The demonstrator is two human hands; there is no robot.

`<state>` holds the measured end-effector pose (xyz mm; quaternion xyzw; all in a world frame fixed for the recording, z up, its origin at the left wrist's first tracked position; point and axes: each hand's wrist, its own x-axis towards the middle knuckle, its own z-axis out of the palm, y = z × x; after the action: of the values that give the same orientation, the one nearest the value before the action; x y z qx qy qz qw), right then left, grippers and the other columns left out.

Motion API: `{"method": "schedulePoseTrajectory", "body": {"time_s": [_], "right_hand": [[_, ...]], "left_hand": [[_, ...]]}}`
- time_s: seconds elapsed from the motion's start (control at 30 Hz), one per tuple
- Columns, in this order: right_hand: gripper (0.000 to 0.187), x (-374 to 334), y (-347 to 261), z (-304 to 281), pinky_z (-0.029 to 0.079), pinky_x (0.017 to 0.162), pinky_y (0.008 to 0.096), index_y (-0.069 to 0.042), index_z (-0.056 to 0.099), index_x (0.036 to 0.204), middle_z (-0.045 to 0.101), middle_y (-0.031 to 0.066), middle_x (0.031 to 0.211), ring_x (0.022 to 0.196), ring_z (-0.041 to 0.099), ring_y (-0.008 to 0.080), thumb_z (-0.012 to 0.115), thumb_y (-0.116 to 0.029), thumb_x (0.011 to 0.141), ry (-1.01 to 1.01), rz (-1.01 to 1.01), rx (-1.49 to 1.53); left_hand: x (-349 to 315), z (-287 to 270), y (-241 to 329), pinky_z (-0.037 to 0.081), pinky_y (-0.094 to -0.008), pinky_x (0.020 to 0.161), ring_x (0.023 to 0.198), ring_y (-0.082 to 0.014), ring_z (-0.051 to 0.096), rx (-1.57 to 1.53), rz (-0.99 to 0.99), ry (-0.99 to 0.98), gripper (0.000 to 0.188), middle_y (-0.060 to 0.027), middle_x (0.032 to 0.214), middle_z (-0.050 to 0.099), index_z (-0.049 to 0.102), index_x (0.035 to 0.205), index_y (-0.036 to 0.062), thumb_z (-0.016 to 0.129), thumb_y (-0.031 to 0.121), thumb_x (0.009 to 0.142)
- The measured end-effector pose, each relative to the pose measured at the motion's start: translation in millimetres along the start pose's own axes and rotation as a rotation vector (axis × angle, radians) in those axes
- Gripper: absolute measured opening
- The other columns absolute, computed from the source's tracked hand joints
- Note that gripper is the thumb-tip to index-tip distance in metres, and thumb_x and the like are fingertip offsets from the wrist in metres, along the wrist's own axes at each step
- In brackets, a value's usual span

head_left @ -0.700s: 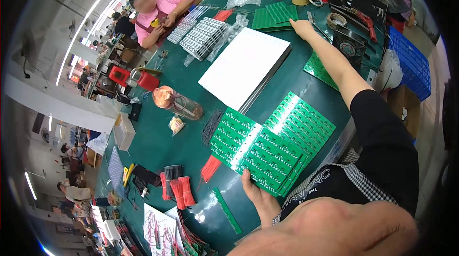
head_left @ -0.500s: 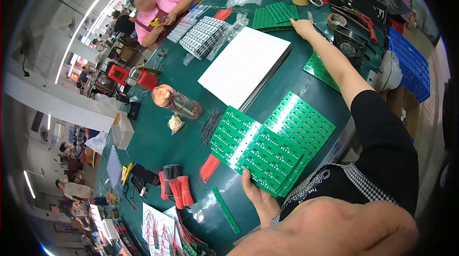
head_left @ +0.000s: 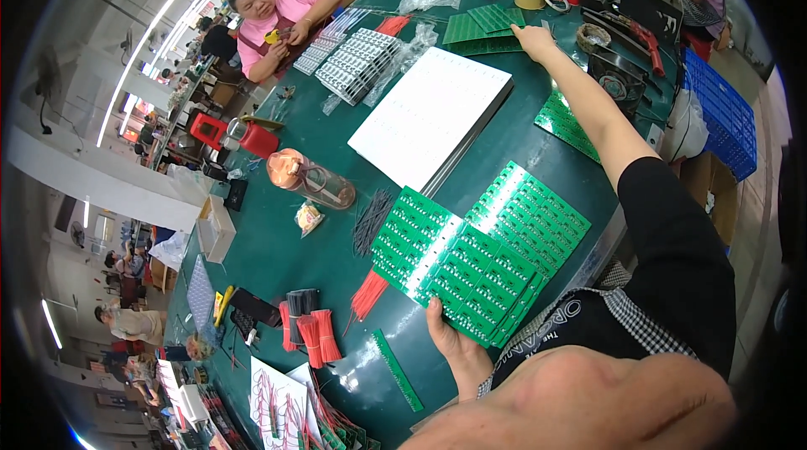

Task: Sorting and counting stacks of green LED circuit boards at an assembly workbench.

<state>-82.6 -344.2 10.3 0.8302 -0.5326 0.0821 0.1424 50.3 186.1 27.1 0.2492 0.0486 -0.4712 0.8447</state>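
My left hand (head_left: pixel 454 339) grips the near edge of a fanned group of green circuit board panels (head_left: pixel 483 282), its thumb on top. The panels overlap, and a bright strip of glare crosses them. My right arm stretches to the far side of the table. There my right hand (head_left: pixel 536 42) has its fingers closed at the corner of a green circuit board panel (head_left: pixel 496 19), which lies on other green panels (head_left: pixel 465 38). The undersides of the fingers are hidden. Under my right forearm another green panel (head_left: pixel 565 124) shows in part.
A thick white stack (head_left: pixel 433 113) lies mid-table. Left of it stand a clear bottle (head_left: pixel 311 181) with a peach lid and a pile of white trays (head_left: pixel 360 63). Red and black wire bundles (head_left: pixel 311 328) lie nearer. Across the table sits a co-worker (head_left: pixel 282 17). A fan (head_left: pixel 618 80) stands right.
My right hand has shifted slightly at the corner of the far panel, covering more of a thin tool beside it. The left hand and its panels have barely moved.
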Motion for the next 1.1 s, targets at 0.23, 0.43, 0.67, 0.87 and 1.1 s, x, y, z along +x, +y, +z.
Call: {"method": "schedulePoseTrajectory", "body": {"time_s": [0.23, 0.43, 0.67, 0.87, 1.1], "right_hand": [[0.045, -1.9, -6.0, 6.0, 0.051, 0.064, 0.0387, -0.013, 0.041, 0.127, 0.064, 0.0129, 0.086, 0.079, 0.064, 0.0281, 0.045, -0.005, 0.083, -0.023, 0.01, -0.014], [0.05, -9.1, -11.8, 3.9, 0.05, 0.067, 0.0408, -0.012, 0.037, 0.13, 0.064, 0.0129, 0.089, 0.081, 0.063, 0.0294, 0.052, -0.013, 0.082, -0.056, 0.072, 0.04], [0.068, -1.5, -8.1, -1.7, 0.049, 0.071, 0.0409, -0.007, 0.033, 0.13, 0.062, 0.0154, 0.094, 0.086, 0.062, 0.0302, 0.068, -0.023, 0.074, -0.07, 0.103, 0.195], [0.064, 6.7, -28.6, 21.2, 0.05, 0.071, 0.0421, -0.005, 0.035, 0.129, 0.06, 0.0196, 0.09, 0.086, 0.06, 0.0341, 0.066, -0.021, 0.075, 0.049, 0.143, 0.282], [0.057, 22.0, -53.2, 26.7, 0.051, 0.07, 0.0409, -0.012, 0.038, 0.128, 0.059, 0.0178, 0.087, 0.087, 0.06, 0.0332, 0.064, -0.022, 0.078, 0.152, 0.19, 0.295]], "left_hand": [[0.3, -2.6, 1.2, 0.049, -0.0419, 0.085, 0.098, -0.028, 0.058, 0.004, -0.006, -0.011, 0.049, -0.0177, 0.113, 0.056, 0.042, 0.122, -0.0027, 0.058, 0.016, 0.08], [1.2, -1.0, 0.0, 0.049, -0.042, 0.085, 0.098, -0.028, 0.058, 0.026, 0.004, 0.022, 0.049, -0.0173, 0.113, 0.056, 0.043, 0.121, -0.0023, 0.059, 0.017, 0.079], [-0.8, 4.1, 1.0, 0.049, -0.0417, 0.084, 0.098, -0.0281, 0.058, 0.022, -0.024, 0.027, 0.049, -0.0166, 0.112, 0.056, 0.044, 0.12, -0.0019, 0.06, 0.018, 0.078], [1.1, 2.7, 0.6, 0.049, -0.0418, 0.085, 0.098, -0.0287, 0.057, 0.009, -0.017, 0.002, 0.05, -0.017, 0.112, 0.056, 0.044, 0.12, -0.0024, 0.06, 0.019, 0.078], [0.3, 1.5, -0.1, 0.049, -0.0423, 0.084, 0.098, -0.0288, 0.057, 0.039, -0.025, 0.041, 0.051, -0.0169, 0.112, 0.056, 0.043, 0.121, -0.0017, 0.061, 0.019, 0.077]]}}
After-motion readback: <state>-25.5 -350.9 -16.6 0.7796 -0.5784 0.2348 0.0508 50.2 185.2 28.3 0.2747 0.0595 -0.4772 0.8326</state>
